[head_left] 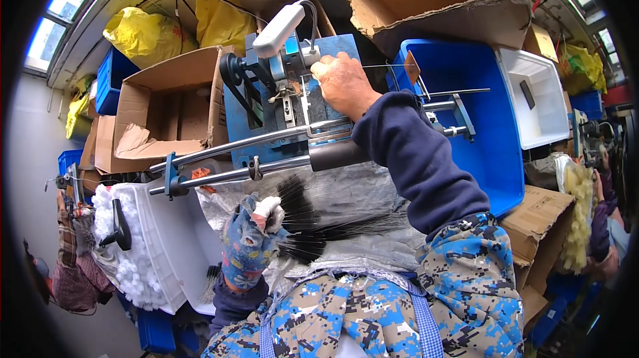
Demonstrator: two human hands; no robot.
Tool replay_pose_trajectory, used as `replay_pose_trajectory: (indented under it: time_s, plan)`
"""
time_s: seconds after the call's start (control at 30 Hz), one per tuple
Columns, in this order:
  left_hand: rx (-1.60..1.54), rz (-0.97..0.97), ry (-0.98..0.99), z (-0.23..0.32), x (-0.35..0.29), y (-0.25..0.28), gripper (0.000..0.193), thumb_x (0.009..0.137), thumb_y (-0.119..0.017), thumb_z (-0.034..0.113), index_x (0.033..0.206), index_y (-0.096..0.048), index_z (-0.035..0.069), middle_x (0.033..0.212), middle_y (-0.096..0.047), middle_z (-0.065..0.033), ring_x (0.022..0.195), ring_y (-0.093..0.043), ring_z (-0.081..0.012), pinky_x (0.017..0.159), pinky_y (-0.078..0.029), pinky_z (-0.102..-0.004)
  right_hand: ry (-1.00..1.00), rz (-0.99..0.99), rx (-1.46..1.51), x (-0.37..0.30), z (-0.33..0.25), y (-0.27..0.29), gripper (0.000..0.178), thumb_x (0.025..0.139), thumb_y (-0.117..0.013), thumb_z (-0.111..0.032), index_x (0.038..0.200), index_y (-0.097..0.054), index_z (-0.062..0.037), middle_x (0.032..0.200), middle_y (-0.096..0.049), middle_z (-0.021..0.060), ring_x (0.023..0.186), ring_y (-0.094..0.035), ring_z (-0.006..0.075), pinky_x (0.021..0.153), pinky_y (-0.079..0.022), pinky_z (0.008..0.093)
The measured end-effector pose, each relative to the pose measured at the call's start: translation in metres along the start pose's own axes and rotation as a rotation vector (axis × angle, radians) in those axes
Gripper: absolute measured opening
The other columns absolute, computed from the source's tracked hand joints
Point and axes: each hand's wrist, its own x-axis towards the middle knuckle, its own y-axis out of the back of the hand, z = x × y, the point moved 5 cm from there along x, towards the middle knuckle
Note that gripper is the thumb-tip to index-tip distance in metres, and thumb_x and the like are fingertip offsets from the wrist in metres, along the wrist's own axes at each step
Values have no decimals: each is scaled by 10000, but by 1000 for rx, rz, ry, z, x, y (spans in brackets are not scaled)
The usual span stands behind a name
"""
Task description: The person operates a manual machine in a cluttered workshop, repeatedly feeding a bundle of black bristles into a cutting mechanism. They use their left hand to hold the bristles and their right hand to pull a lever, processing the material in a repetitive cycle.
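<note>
My left hand [258, 228], in a blue patterned glove with white at a fingertip, is closed beside my lap. Long black bristles [303, 246] fan out from it to the right over a grey sheet [393, 188]; its grip is partly hidden. My bare right hand [343, 83] reaches forward onto a blue bench machine [239, 125]. Its fingers curl down by the small metal fittings [288, 106], and what they grip is hidden. Two steel rails [266, 170] cross the machine's front, with a dark sleeve [339, 155] on the nearer one, under my forearm.
Left stand an open cardboard box [214, 91] and a white bin [156, 238] with white fluffy tufts [130, 258]. To the right are a large blue bin [489, 165] and a white tray [542, 128]. Another large carton [452, 18] sits behind. Other people work at both sides.
</note>
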Motion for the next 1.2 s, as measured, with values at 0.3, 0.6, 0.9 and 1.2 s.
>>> replay_pose_trajectory:
  time_s: [0.3,0.6,0.9,1.2]
  plan:
    - [-94,-115,-4,10,5,-7,396,629,-700,73,1014,-607,89,777,-586,-76,707,-580,-279,610,-461,-366,-148,-81,-203,-8,9,10,270,756,-593,-209,982,-636,-68,1099,-529,98,1048,-431,273,834,-309,449]
    - [-122,-222,-83,21,11,-24,460,660,-638,-57,1092,-543,69,833,-593,-71,682,-586,-216,605,-466,-304,-172,-135,-111,-47,2,30,565,712,-679,-293,1139,-501,33,1180,-362,190,1062,-415,340,839,-399,433]
    - [-481,193,41,-4,-12,-11,435,777,-582,-86,1179,-506,61,929,-609,-84,721,-582,-135,642,-470,-238,-150,-121,-2,-37,-24,9,619,778,-617,-304,1200,-401,94,1053,-420,210,901,-540,338,753,-477,382]
    - [-692,257,178,8,-6,10,248,803,-584,-53,1033,-568,41,913,-608,-82,659,-567,-110,583,-456,-212,-47,-122,4,-24,-52,-7,659,761,-633,-317,1198,-392,112,991,-481,236,796,-563,324,704,-485,355]
